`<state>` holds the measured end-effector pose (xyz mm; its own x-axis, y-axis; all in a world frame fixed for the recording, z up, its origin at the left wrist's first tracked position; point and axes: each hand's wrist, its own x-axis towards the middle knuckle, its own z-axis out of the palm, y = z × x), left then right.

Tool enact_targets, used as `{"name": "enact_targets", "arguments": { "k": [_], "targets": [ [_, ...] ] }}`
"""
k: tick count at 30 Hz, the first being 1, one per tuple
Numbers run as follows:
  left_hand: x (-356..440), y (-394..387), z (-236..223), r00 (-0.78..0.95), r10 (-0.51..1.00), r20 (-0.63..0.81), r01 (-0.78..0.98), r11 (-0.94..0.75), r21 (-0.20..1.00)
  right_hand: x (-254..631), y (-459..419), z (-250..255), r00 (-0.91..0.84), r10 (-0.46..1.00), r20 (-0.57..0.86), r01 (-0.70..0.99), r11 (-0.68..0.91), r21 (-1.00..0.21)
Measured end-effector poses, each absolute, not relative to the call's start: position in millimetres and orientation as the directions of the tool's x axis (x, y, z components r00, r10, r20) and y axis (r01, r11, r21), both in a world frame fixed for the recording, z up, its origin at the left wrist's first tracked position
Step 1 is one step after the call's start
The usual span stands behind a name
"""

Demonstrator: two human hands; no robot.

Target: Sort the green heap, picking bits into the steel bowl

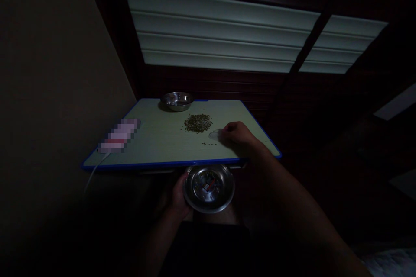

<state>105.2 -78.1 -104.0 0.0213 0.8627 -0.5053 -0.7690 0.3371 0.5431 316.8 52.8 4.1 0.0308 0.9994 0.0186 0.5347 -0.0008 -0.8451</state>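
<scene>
The thin, clear, flat piece (214, 135) is over the middle of the pale, blue-edged counter (159, 138), a little toward the near edge. My right hand (238, 135) pinches its outer end, probably to leave the far end free beside the grains; whether it touches the surface I cannot tell. Just beyond its tip lies a loose heap of small brownish grains (198, 123), spread low, perhaps so that single ones show. A short row of separate grains (204, 143) sits on the near side, apart from the heap, as if set out on purpose.

My left hand (180, 194) grips the side of a round, shiny metal bowl (228, 188) just below the near edge, seemingly so that its mouth faces up close to the row. A second shallow metal bowl (178, 107) stands by the far edge toward the left corner, out of the way of my arms.
</scene>
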Motion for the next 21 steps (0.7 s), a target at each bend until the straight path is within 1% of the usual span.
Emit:
{"name": "enact_targets", "arguments": {
  "k": [4, 6, 9, 12, 15, 21],
  "targets": [
    [106, -78, -102, 0.025, 0.865, -0.501, -0.765, 0.340, 0.548, 314, 46, 7, 0.039, 0.999, 0.026, 0.706, -0.009, -0.708],
    [106, -78, -101, 0.015, 0.874, -0.486, -0.766, 0.322, 0.557, 309, 44, 10, 0.011, 1.000, 0.025, 0.747, 0.008, -0.665],
    [107, -78, -99, 0.002, 0.878, -0.478, -0.774, 0.304, 0.555, 301, 42, 12, -0.023, 0.999, 0.034, 0.768, 0.039, -0.640],
    [107, -77, -100, -0.017, 0.879, -0.476, -0.792, 0.279, 0.543, 294, 44, 12, -0.065, 0.998, 0.025, 0.768, 0.066, -0.637],
    [106, -75, -102, -0.037, 0.893, -0.449, -0.806, 0.239, 0.542, 289, 48, 10, -0.110, 0.994, -0.005, 0.747, 0.079, -0.660],
    [104, -74, -99, -0.045, 0.889, -0.455, -0.812, 0.233, 0.536, 281, 52, 6, -0.215, 0.976, -0.028, 0.633, 0.117, -0.766]
  ]
}}
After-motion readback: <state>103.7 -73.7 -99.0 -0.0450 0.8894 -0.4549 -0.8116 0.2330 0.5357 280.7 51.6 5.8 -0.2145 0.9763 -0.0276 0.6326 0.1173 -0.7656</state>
